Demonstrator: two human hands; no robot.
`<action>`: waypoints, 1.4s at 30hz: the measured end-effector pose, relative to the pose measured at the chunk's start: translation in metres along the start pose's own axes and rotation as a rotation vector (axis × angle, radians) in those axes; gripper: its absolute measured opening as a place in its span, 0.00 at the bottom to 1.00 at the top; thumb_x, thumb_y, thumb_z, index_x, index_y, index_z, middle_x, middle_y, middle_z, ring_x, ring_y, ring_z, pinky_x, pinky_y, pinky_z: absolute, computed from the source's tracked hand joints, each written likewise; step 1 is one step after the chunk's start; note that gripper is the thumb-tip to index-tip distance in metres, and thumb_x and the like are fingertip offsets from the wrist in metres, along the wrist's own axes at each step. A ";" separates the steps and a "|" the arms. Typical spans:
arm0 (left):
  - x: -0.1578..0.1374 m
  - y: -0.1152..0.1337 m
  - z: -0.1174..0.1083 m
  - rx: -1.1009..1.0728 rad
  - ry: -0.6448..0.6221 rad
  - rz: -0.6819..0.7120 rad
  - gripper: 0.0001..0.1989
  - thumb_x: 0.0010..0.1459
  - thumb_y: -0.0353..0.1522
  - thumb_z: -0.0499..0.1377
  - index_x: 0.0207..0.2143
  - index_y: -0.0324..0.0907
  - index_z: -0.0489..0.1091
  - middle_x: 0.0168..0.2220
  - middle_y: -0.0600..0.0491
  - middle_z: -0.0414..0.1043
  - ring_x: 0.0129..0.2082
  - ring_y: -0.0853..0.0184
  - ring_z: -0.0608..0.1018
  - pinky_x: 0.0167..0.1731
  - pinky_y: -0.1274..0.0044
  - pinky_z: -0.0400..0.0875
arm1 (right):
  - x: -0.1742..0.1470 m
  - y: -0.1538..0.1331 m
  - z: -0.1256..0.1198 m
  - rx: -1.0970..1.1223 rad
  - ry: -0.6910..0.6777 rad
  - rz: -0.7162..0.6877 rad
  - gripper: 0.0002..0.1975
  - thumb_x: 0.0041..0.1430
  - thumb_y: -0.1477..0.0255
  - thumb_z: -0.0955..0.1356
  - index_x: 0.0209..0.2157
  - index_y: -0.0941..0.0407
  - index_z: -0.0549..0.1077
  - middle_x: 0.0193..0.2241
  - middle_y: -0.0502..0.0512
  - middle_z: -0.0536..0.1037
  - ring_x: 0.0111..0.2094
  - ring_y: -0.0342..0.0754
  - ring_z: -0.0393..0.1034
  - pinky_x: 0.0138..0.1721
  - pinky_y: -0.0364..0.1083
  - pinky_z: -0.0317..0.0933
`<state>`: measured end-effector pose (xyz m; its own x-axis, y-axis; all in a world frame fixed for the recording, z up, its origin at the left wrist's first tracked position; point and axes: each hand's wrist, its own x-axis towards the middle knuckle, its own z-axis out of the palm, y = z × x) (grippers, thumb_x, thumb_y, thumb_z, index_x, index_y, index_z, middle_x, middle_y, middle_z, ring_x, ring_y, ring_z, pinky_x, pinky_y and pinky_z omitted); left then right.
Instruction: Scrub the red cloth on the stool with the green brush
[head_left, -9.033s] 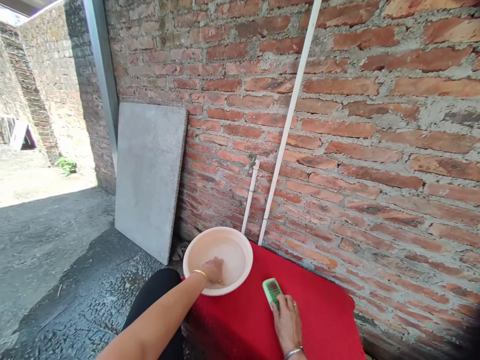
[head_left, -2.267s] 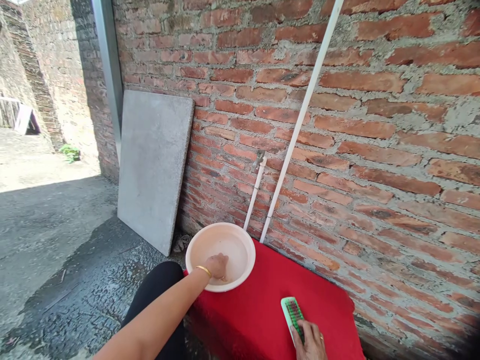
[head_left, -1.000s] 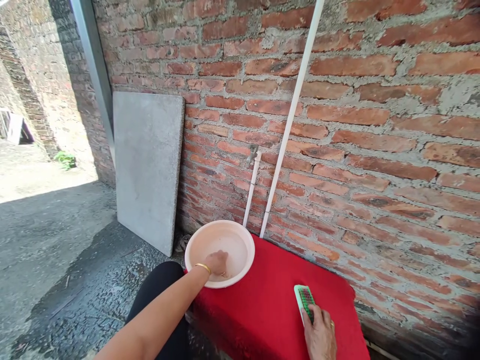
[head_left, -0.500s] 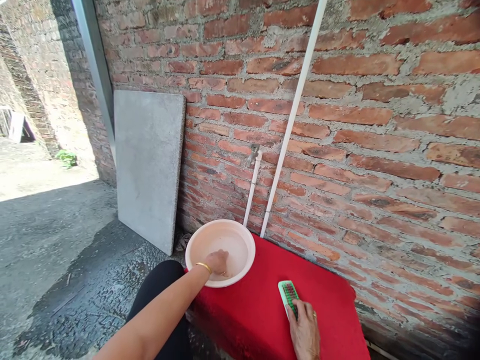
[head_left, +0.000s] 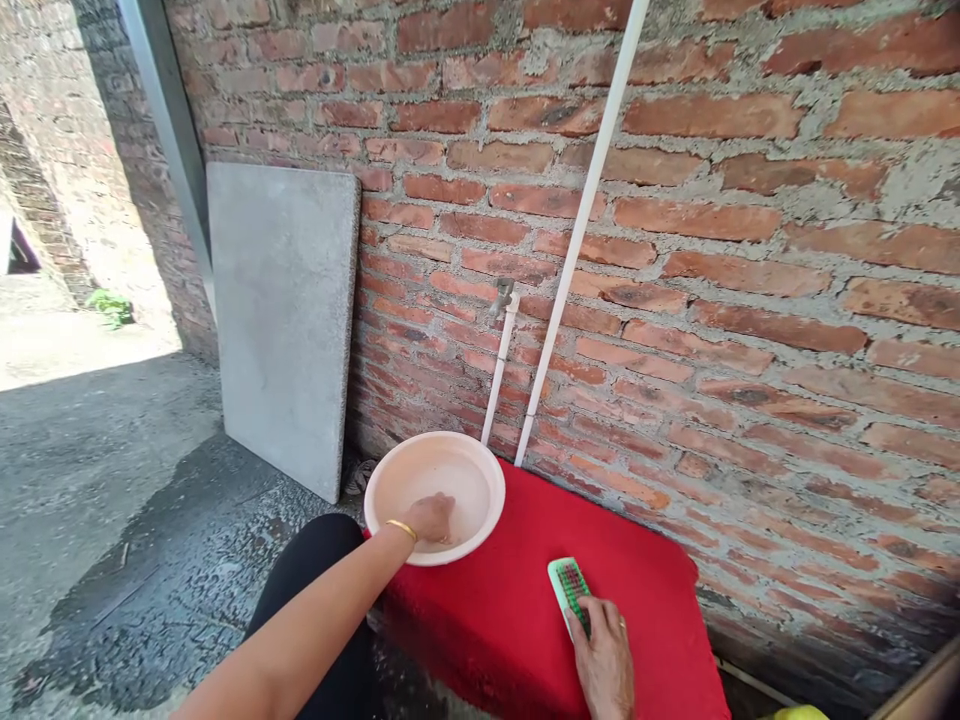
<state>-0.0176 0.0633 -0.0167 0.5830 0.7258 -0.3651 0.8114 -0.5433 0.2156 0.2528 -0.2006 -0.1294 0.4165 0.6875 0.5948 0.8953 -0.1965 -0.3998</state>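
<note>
A pale pink basin [head_left: 491,520] holding cloudy water stands at the left end of the red cloth [head_left: 517,600]. My left hand [head_left: 431,517], with a gold bangle at the wrist, is down inside it, and its fingertips are hidden in the water. Further right, a light green scrubbing brush [head_left: 568,580] lies on the cloth with its green and dark red bristles facing up. Fingers and thumb of my right hand [head_left: 602,640] grip the near end of the brush from both sides.
Behind the cloth rises a brick wall [head_left: 675,290] with a tap [head_left: 501,297] above the basin and a long white pipe [head_left: 574,250]. A grey slab [head_left: 281,320] leans there at the left. Wet concrete floor [head_left: 172,590] lies beside my knee [head_left: 319,565].
The view has shifted slightly, so everything sits a little further left and higher. Both hands keep their places, and a yellow thing now shows at the bottom right edge.
</note>
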 end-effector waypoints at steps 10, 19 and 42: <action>0.003 0.001 -0.002 0.076 -0.058 0.031 0.37 0.51 0.41 0.64 0.60 0.33 0.64 0.60 0.31 0.66 0.59 0.45 0.73 0.56 0.61 0.69 | 0.003 0.001 -0.002 -0.034 0.033 -0.004 0.29 0.64 0.43 0.58 0.37 0.51 0.76 0.35 0.56 0.78 0.37 0.56 0.73 0.43 0.56 0.63; 0.003 0.001 -0.002 0.083 -0.062 0.040 0.37 0.51 0.40 0.65 0.60 0.32 0.64 0.60 0.30 0.66 0.59 0.46 0.73 0.57 0.62 0.69 | -0.001 -0.007 -0.002 -0.004 0.022 -0.027 0.26 0.65 0.45 0.59 0.37 0.50 0.76 0.35 0.55 0.78 0.37 0.54 0.73 0.42 0.54 0.63; 0.003 0.001 -0.004 0.075 -0.067 0.033 0.37 0.49 0.40 0.64 0.60 0.34 0.65 0.60 0.32 0.66 0.59 0.46 0.73 0.56 0.62 0.69 | 0.003 -0.006 -0.004 -0.009 0.012 0.039 0.31 0.63 0.41 0.56 0.36 0.50 0.76 0.35 0.57 0.79 0.36 0.55 0.72 0.42 0.55 0.63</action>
<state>-0.0145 0.0662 -0.0142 0.6035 0.6781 -0.4195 0.7846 -0.5987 0.1611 0.2491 -0.1996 -0.1222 0.4529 0.6709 0.5872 0.8798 -0.2296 -0.4163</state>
